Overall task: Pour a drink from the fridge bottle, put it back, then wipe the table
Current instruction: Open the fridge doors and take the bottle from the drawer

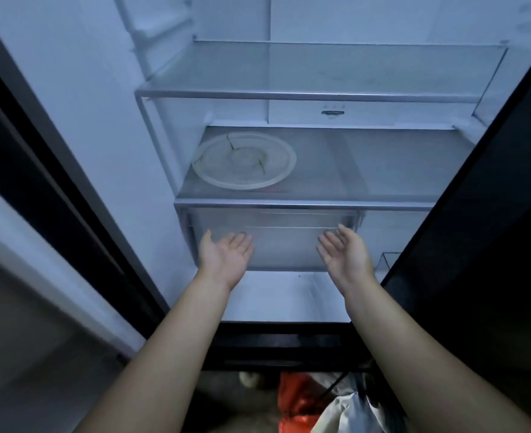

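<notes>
Cool bluish light fills the open fridge [289, 292], whose white interior takes up most of the head view. Its upper glass shelf [314, 73] carries nothing that shows. On the middle glass shelf [382, 170], toward the left side, lies a round glass plate [244, 160], flat, with what looks like a crack running through it. Below that shelf sits a clear drawer [276, 239], and the white fridge floor lies beneath and in front of it.

Both bare arms reach forward into the lower part of the fridge. The left hand [225, 259] is palm up with fingers spread apart, holding nothing, in front of the left part of the drawer. The right hand [345, 254] is likewise palm up and unclenched, holding nothing, in front of the right part of the drawer. The two hands are well apart from each other, and whether their fingertips touch the drawer front cannot be told.

No bottle shows anywhere on the shelves, in the drawer or in either hand, so where the bottle is cannot be told from this view.

To the left stands a door [55, 189] with a dark edge, and to the right a dark door panel [492, 214] cuts across the view. At the bottom edge, on the floor below the fridge, lie a red bag [292, 398] and, just beside it, something pale and crumpled [345, 410].
</notes>
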Available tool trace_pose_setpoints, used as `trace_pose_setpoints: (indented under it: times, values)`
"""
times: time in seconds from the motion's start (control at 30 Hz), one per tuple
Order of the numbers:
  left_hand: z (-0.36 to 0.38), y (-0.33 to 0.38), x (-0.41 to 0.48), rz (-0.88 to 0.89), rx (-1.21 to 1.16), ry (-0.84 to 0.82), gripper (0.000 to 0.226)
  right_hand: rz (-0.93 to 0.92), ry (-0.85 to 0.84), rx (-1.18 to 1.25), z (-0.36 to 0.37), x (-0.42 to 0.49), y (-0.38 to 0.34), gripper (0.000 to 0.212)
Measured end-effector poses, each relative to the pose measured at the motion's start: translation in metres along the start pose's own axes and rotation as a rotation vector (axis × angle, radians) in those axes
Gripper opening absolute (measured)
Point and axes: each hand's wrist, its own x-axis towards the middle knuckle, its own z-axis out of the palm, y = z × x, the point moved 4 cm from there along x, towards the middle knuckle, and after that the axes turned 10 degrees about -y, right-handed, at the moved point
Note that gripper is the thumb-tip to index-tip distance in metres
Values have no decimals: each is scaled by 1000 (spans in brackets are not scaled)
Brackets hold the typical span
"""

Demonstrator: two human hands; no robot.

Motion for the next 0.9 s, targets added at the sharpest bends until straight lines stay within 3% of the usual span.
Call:
trace_pose_setpoints:
  times: [0.13, 0.23, 0.3, 0.9]
  values:
    - [-9, 4, 12, 6, -114, -2, 65, -2, -12, 241, 5, 9, 3, 24]
    - [-11, 7, 17, 14, -145, -3, 65, -17, 3, 334, 4, 12, 5, 48]
    - [-11, 8, 17, 16, -161, -2, 65, -19, 1, 376, 3, 11, 7, 50]
    - [-15, -7, -54, 34, -183, 3, 69, 36, -25, 414, -13, -53, 12, 55]
